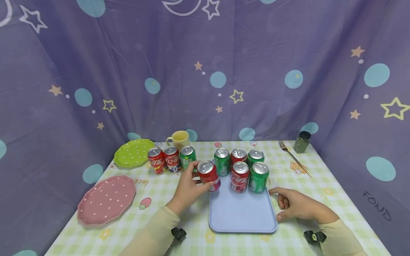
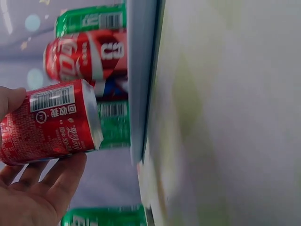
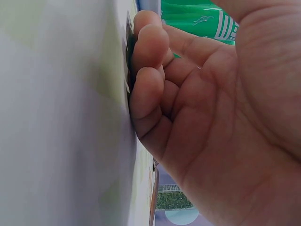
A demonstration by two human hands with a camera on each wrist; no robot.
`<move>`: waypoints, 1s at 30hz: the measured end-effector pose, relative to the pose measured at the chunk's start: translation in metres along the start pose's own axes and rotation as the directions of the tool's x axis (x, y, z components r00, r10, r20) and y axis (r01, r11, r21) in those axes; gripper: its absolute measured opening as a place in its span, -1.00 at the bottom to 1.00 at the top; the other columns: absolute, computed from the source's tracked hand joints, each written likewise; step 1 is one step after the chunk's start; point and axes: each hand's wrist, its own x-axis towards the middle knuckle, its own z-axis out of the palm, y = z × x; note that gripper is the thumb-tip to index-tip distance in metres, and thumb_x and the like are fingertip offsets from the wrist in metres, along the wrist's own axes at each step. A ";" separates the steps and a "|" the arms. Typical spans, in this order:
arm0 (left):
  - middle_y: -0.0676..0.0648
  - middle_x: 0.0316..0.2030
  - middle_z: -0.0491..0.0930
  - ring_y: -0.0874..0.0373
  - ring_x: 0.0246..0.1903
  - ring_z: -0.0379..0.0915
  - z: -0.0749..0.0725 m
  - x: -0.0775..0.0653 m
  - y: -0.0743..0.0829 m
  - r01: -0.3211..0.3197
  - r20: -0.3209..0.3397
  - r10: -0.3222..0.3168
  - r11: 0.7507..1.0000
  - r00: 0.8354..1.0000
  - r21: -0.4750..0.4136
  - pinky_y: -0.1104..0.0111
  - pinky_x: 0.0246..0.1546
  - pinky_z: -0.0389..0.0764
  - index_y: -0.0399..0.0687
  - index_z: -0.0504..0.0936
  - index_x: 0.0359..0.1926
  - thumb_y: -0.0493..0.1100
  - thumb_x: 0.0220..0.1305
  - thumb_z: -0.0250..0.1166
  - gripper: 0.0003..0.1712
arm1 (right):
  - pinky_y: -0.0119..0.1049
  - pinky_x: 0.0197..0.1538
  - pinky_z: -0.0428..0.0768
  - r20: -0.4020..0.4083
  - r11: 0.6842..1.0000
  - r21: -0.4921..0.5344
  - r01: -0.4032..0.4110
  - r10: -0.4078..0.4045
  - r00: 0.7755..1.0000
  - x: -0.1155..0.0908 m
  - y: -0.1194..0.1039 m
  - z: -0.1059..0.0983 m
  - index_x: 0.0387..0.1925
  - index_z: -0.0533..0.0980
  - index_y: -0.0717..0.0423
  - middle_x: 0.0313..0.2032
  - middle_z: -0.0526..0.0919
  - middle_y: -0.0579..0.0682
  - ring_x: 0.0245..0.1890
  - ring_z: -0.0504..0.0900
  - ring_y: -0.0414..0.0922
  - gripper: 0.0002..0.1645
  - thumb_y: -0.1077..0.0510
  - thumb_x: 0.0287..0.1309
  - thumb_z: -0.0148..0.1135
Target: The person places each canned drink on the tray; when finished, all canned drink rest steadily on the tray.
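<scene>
- Right now we've got our left hand (image 1: 187,187) wrapped round a red can (image 1: 209,175), tilted just over the blue tray's (image 1: 241,213) left edge, clear of the five cans at its far end.
- Our right hand (image 1: 296,205), fingers curled on the tablecloth (image 1: 323,177), holds nothing and touches the tray's right rim, likely steadying it.
- Left of the tray: three cans (image 1: 171,158), mug (image 1: 179,139), green plate (image 1: 134,153), pink plate (image 1: 106,200); starry curtain (image 1: 256,71) behind.
</scene>
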 end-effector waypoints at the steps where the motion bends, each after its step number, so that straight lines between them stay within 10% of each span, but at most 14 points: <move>1: 0.03 0.10 0.60 0.05 0.04 0.58 0.004 0.002 0.001 0.000 0.013 0.000 1.000 1.000 0.012 0.24 -0.08 0.74 0.03 0.43 0.33 -0.21 0.09 0.66 -0.17 | -0.36 -0.46 0.42 -0.001 1.000 -0.001 -0.001 0.001 1.000 0.000 0.000 0.000 0.43 0.33 0.31 -0.35 0.54 0.06 -0.50 0.42 -0.23 0.07 0.07 -0.04 0.70; 13: 0.02 0.06 0.57 0.08 0.04 0.57 0.040 0.023 -0.004 0.059 0.104 -0.071 0.992 0.992 0.111 0.22 0.00 0.70 0.06 0.44 0.32 -0.17 0.09 0.65 -0.19 | -0.36 -0.45 0.43 -0.002 1.000 -0.007 0.000 0.000 1.000 -0.001 -0.001 -0.001 0.42 0.34 0.31 -0.35 0.54 0.05 -0.50 0.41 -0.23 0.06 0.06 -0.03 0.70; 30: -0.10 0.17 0.52 -0.04 0.15 0.53 0.044 0.026 -0.004 0.096 0.093 -0.113 0.980 0.989 0.176 0.13 0.09 0.67 -0.06 0.37 0.35 -0.19 0.09 0.65 -0.13 | -0.36 -0.45 0.42 0.005 1.000 -0.001 -0.004 0.004 1.000 0.000 -0.002 0.000 0.42 0.33 0.33 -0.35 0.54 0.06 -0.50 0.41 -0.23 0.06 0.06 -0.01 0.69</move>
